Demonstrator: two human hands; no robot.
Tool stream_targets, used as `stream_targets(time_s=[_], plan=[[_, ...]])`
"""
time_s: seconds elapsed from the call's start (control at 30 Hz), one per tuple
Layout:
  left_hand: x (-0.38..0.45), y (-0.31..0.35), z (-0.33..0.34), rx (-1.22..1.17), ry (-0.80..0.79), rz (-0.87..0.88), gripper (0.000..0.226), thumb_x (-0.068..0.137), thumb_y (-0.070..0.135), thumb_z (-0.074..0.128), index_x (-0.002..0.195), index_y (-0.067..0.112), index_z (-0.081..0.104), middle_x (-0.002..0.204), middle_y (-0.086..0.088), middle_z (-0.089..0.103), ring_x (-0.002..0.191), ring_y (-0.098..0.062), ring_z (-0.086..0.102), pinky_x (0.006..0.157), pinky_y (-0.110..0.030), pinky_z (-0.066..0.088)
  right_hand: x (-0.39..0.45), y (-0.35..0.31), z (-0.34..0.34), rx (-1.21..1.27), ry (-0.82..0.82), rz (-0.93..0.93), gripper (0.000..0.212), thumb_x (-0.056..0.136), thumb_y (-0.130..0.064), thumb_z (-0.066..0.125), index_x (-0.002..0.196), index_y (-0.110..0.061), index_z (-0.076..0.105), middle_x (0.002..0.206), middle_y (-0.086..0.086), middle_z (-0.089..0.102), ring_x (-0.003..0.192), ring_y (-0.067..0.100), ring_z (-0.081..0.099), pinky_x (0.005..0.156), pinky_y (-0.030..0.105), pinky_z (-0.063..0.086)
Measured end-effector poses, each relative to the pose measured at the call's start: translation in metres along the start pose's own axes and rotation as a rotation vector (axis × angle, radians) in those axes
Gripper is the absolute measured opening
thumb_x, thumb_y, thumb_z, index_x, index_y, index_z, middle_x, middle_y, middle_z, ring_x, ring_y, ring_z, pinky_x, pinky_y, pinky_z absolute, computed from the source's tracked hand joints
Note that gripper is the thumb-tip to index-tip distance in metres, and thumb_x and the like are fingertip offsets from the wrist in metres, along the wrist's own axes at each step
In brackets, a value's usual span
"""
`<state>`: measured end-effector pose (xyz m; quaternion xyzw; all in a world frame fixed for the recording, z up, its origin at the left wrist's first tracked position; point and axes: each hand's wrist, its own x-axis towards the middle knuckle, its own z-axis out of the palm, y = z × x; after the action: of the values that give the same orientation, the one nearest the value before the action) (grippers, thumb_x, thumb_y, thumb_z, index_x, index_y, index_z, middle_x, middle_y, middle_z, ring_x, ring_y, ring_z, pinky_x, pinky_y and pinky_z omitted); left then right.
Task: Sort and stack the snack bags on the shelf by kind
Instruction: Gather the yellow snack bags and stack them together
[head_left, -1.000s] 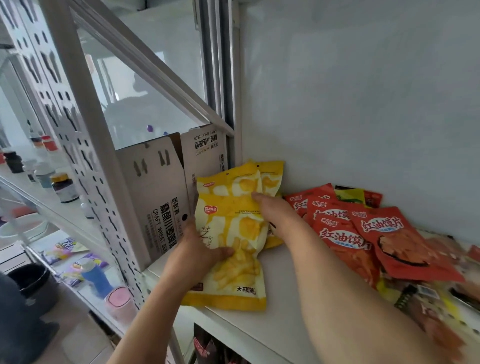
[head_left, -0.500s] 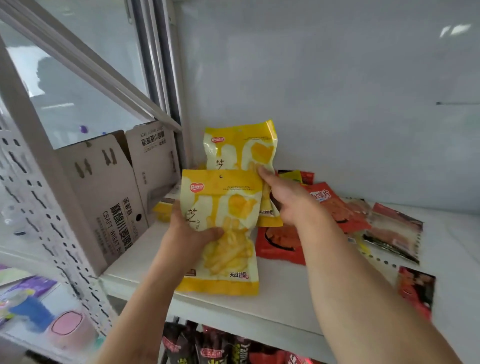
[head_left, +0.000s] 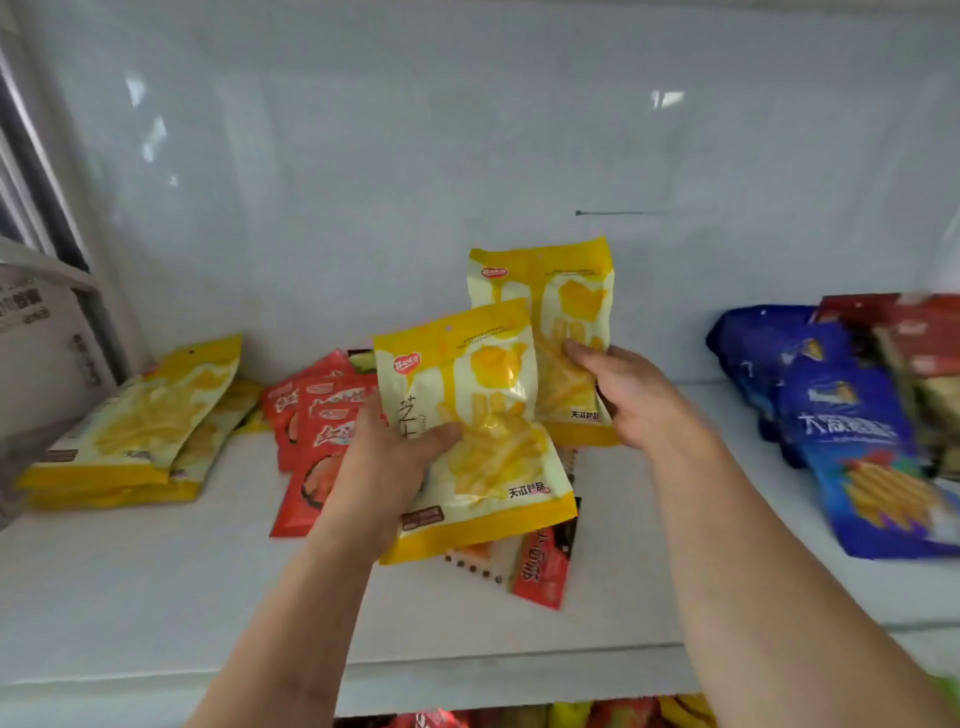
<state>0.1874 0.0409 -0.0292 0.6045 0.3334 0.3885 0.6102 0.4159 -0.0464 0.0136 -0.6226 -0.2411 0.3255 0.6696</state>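
My left hand (head_left: 382, 470) grips a yellow snack bag (head_left: 485, 431) upright above the middle of the white shelf (head_left: 130, 587). Just behind it and to the right, my right hand (head_left: 623, 395) holds a second yellow bag (head_left: 550, 306) of the same kind, raised a little higher. A stack of matching yellow bags (head_left: 140, 426) lies at the shelf's left end. Red bags (head_left: 317, 415) lie in a loose pile behind my left hand. Another red bag (head_left: 540, 566) lies partly hidden under the held bag.
Blue bags (head_left: 852, 441) lie piled at the right end, with dark red bags (head_left: 914, 332) behind them. A cardboard box (head_left: 36, 332) stands at the far left. The white back wall (head_left: 467, 156) closes the shelf. More bags (head_left: 519, 717) show on the shelf below.
Both hands have carried the two yellow bags rightward, away from the cardboard box to the middle of the shelf. The view has swung right, and the blue bags have come into sight.
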Motion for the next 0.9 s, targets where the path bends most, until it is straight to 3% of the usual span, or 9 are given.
stream_targets(time_s=[0.1, 0.17, 0.23, 0.3, 0.4, 0.57, 0.73, 0.9], plan=[[0.006, -0.005, 0.058, -0.027, -0.075, -0.021, 0.060, 0.077, 0.012, 0.083, 0.127, 0.020, 0.051, 0.108, -0.004, 0.076, 0.093, -0.026, 0.076, 0.082, -0.050, 0.060, 0.013, -0.003, -0.060, -0.221, 0.169, -0.081, 0.017, 0.092, -0.036, 0.068, 0.100, -0.020, 0.070, 0.086, 0.003, 0.075, 0.082, 0.025, 0.074, 0.083, 0.042, 0.059], [0.010, -0.011, 0.096, -0.038, -0.076, -0.040, 0.062, 0.077, 0.013, 0.082, 0.128, 0.021, 0.048, 0.108, -0.004, 0.075, 0.093, -0.026, 0.076, 0.083, -0.052, 0.060, 0.026, -0.002, -0.097, -0.337, 0.197, -0.125, 0.017, 0.095, -0.040, 0.062, 0.098, -0.024, 0.067, 0.092, 0.001, 0.073, 0.084, 0.022, 0.071, 0.086, 0.039, 0.056], [0.011, -0.017, 0.134, -0.037, -0.079, -0.053, 0.059, 0.080, 0.010, 0.080, 0.126, 0.021, 0.046, 0.106, -0.004, 0.075, 0.091, -0.025, 0.076, 0.083, -0.052, 0.060, 0.042, 0.002, -0.129, -0.432, 0.195, -0.167, 0.024, 0.096, -0.044, 0.058, 0.109, -0.026, 0.066, 0.107, 0.002, 0.072, 0.094, 0.023, 0.068, 0.090, 0.038, 0.053], [0.012, -0.023, 0.167, -0.041, -0.083, -0.084, 0.060, 0.079, 0.007, 0.080, 0.126, 0.021, 0.046, 0.106, -0.006, 0.075, 0.091, -0.026, 0.075, 0.083, -0.052, 0.060, 0.053, 0.005, -0.154, -0.480, 0.178, -0.171, 0.036, 0.099, -0.041, 0.055, 0.126, -0.018, 0.063, 0.117, 0.001, 0.068, 0.098, 0.021, 0.064, 0.084, 0.030, 0.047], [0.016, -0.035, 0.204, -0.031, -0.100, -0.136, 0.064, 0.076, 0.010, 0.082, 0.128, 0.025, 0.047, 0.107, -0.005, 0.075, 0.092, -0.027, 0.075, 0.082, -0.051, 0.061, 0.069, 0.013, -0.179, -0.553, 0.143, -0.168, 0.042, 0.100, -0.040, 0.053, 0.134, -0.017, 0.060, 0.126, 0.003, 0.066, 0.111, 0.023, 0.062, 0.087, 0.031, 0.044], [0.020, -0.045, 0.237, 0.163, -0.012, -0.161, 0.065, 0.083, 0.013, 0.078, 0.132, 0.025, 0.037, 0.108, 0.000, 0.067, 0.099, -0.025, 0.069, 0.087, -0.046, 0.058, 0.094, 0.028, -0.197, -0.487, 0.157, -0.084, 0.048, 0.095, -0.046, 0.056, 0.134, -0.018, 0.057, 0.130, 0.006, 0.064, 0.116, 0.028, 0.059, 0.100, 0.041, 0.048], [0.037, -0.046, 0.247, 0.337, 0.039, -0.117, 0.089, 0.081, 0.017, 0.078, 0.150, 0.025, 0.022, 0.120, -0.002, 0.065, 0.104, -0.027, 0.067, 0.090, -0.048, 0.057, 0.102, 0.019, -0.189, -0.335, 0.179, 0.028, 0.070, 0.101, -0.062, 0.027, 0.154, -0.018, 0.033, 0.159, 0.007, 0.034, 0.146, 0.029, 0.032, 0.115, 0.042, 0.028], [0.049, -0.047, 0.266, 0.349, 0.020, -0.135, 0.096, 0.085, 0.019, 0.074, 0.155, 0.029, 0.009, 0.137, -0.004, 0.056, 0.116, -0.030, 0.061, 0.095, -0.047, 0.054, 0.107, 0.015, -0.184, -0.272, 0.141, 0.004, 0.077, 0.097, -0.069, 0.023, 0.154, -0.017, 0.033, 0.159, 0.008, 0.034, 0.146, 0.028, 0.031, 0.116, 0.042, 0.026]])
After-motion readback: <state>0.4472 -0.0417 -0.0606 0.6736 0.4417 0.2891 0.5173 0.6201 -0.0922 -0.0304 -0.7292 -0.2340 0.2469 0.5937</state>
